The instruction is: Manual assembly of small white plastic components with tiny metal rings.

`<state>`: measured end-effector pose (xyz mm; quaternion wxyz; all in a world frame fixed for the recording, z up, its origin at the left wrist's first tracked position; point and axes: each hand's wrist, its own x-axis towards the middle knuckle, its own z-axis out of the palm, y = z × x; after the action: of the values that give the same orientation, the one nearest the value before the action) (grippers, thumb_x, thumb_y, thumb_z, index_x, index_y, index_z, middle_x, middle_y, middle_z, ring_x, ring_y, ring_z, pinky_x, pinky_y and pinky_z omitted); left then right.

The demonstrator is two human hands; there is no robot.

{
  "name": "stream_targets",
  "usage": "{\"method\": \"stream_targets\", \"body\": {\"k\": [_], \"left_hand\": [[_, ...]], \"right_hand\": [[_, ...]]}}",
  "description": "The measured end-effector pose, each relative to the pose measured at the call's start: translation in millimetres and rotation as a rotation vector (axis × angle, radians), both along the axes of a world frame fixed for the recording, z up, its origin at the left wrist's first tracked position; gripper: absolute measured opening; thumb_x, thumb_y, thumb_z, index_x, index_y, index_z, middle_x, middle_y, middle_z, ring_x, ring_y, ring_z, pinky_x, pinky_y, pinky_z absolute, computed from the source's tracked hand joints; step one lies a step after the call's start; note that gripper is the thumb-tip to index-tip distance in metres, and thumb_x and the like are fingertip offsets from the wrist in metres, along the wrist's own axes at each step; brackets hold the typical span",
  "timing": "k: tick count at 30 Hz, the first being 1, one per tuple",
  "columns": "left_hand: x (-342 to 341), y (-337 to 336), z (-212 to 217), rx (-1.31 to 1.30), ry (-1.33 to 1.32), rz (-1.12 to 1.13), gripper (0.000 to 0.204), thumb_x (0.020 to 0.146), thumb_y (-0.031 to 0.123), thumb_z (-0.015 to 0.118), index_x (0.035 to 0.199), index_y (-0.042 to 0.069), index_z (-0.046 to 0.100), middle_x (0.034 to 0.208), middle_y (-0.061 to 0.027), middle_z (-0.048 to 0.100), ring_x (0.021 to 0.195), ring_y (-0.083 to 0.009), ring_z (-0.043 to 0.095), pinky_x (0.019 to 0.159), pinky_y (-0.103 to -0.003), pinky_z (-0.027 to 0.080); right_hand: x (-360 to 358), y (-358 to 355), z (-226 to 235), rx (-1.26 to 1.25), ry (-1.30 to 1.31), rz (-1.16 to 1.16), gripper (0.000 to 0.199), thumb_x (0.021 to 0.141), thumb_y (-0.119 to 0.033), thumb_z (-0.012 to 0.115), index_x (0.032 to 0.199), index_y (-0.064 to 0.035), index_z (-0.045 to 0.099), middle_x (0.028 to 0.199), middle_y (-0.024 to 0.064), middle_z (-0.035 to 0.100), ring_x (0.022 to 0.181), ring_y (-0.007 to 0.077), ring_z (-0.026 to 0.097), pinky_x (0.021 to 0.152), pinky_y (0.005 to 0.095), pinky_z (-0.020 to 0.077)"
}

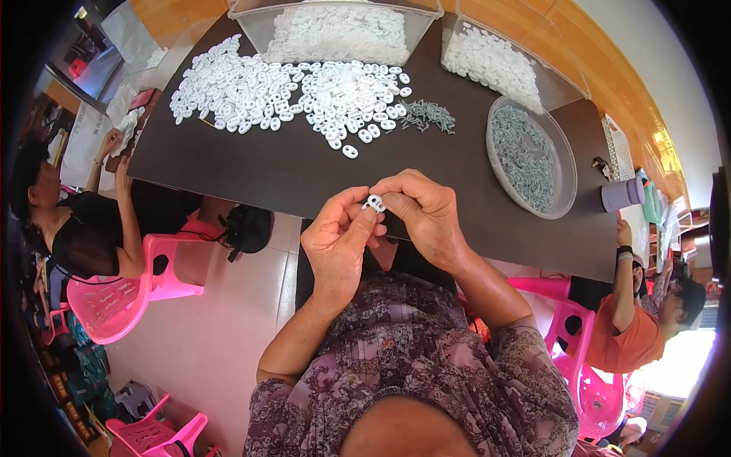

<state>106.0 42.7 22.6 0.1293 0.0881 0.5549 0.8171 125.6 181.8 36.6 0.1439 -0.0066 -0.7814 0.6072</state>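
Observation:
Above the near edge of the table, my two hands meet around a small white oval plastic piece with two holes (374, 203). My left hand (336, 238) pinches it between thumb and fingers from the left. The thumb and bent forefinger of my right hand (423, 217) close on its right side; anything smaller between those fingers is hidden. Beyond my hands lies a wide heap of the same white pieces (236, 87), with a second heap (346, 91) beside it. Small grey screw-like pins (428, 116) form a little pile to their right.
On the dark table (251, 164), a round clear tray (493, 156) of grey pins stands at right. Two clear bins (263, 49) (567, 80) of white pieces stand behind. A lidded cup (622, 195) is near the right edge. People sit at both sides on pink chairs (156, 263).

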Motion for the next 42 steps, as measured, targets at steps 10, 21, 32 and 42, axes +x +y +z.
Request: {"method": "stream_targets", "body": {"k": [10,21,32,42], "left_hand": [[-5.2,0.2,0.5,0.035,-0.033,-0.048,0.025,0.090,0.001,0.057,0.113,-0.006,0.057,0.085,-0.0113,0.065,0.066,-0.0117,0.061,0.056,-0.021,0.049],[-5.1,4.8,-1.2,0.097,-0.081,-0.001,0.020,0.090,0.004,0.058,0.106,-0.008,0.059,0.083,-0.0126,0.065,0.065,-0.0148,0.063,0.056,-0.023,0.052],[-3.2,11.3,10.1,0.162,-0.165,0.031,0.016,0.090,0.004,0.057,0.102,-0.007,0.060,0.082,-0.0091,0.066,0.065,-0.0087,0.060,0.060,-0.020,0.049],[3.9,13.3,12.8,0.188,-0.154,0.037,0.014,0.089,0.002,0.059,0.101,-0.006,0.061,0.082,-0.0087,0.066,0.066,-0.0093,0.061,0.061,-0.021,0.048]], "right_hand": [[0.5,0.9,5.8,0.095,0.043,-0.033,0.008,0.079,0.001,0.059,0.086,-0.0004,0.063,0.077,0.0076,0.059,0.076,0.0203,0.056,0.067,0.0312,0.0454],[3.5,-4.1,2.5,0.141,0.078,-0.072,0.012,0.079,0.001,0.059,0.090,-0.0005,0.063,0.079,0.0081,0.060,0.075,0.0231,0.056,0.066,0.0331,0.0456],[9.2,-2.1,-1.6,0.462,0.340,-0.093,0.034,0.068,-0.001,0.069,0.102,-0.0003,0.064,0.090,0.0121,0.061,0.079,0.0269,0.055,0.065,0.0343,0.0463],[18.3,-2.1,0.9,0.484,0.390,-0.186,0.034,0.065,0.000,0.070,0.098,0.0008,0.063,0.090,0.0119,0.062,0.076,0.0266,0.055,0.064,0.0339,0.0473]]}}
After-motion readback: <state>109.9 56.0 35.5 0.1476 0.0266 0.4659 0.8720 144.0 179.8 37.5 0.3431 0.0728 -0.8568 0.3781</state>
